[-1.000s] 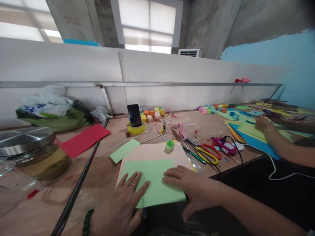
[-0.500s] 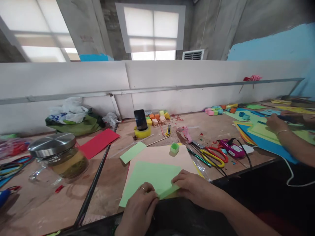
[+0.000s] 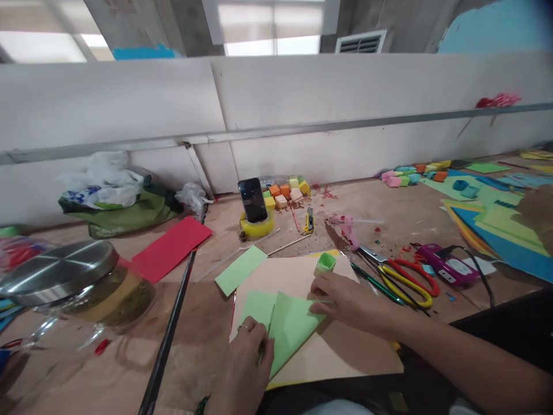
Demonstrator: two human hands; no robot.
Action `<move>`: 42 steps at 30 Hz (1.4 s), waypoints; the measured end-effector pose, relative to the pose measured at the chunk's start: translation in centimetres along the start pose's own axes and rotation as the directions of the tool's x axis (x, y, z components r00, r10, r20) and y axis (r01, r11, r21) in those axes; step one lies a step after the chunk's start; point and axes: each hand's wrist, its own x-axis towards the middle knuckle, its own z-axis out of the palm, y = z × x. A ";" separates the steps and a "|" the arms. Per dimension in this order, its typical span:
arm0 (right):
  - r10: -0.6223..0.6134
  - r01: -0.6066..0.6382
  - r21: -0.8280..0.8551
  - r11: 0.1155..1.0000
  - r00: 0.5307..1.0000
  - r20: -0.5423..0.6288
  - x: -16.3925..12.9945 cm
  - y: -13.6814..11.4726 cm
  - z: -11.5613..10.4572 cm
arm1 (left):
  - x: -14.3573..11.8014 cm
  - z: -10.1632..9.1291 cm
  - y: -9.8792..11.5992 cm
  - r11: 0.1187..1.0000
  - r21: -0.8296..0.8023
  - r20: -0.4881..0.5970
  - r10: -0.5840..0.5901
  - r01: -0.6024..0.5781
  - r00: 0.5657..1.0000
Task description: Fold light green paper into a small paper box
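A light green sheet of paper (image 3: 296,325) lies on a stack of larger peach sheets (image 3: 358,351), with one part folded over into a slanted flap. My left hand (image 3: 246,360), with a ring on one finger, has its fingers curled down at the sheet's lower left side by the fold. At the flap's right corner, my right hand (image 3: 339,300) pinches the paper between thumb and fingers. A small green open paper box (image 3: 326,263) sits just beyond my right hand. To the upper left lies a light green paper strip (image 3: 241,271), partly over the peach stack.
Scissors (image 3: 406,279), a pink glue gun (image 3: 345,226) and a purple device (image 3: 447,265) lie to the right. A phone (image 3: 253,199) leans on yellow tape (image 3: 258,223) at the back. A glass jar (image 3: 108,294) and red paper (image 3: 173,248) are left. Another person's hand (image 3: 538,213) is far right.
The green sheet's near edge has been folded over into a slanted flap. My right hand has moved up and away with the corner. The view has tilted down and closer.
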 end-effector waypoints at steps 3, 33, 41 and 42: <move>0.006 -0.008 0.029 1.000 0.998 0.070 1.0 -0.5 -0.1 | 0.0 0.0 -0.3 0.998 0.058 0.009 0.008 -0.009 1.000; 0.006 -0.039 0.146 0.989 0.977 0.215 2.8 -2.8 -0.3 | -1.7 0.4 -0.7 0.995 -0.007 -0.077 0.096 -0.097 0.992; 0.085 -0.101 0.056 0.993 0.970 0.229 5.0 -4.5 -0.3 | -0.9 -0.1 -0.7 0.995 0.013 -0.002 0.094 -0.094 0.996; 0.097 -0.112 0.052 0.992 0.969 0.229 5.4 -4.4 -0.1 | -0.9 0.0 -0.6 0.996 0.006 0.004 0.094 -0.094 0.996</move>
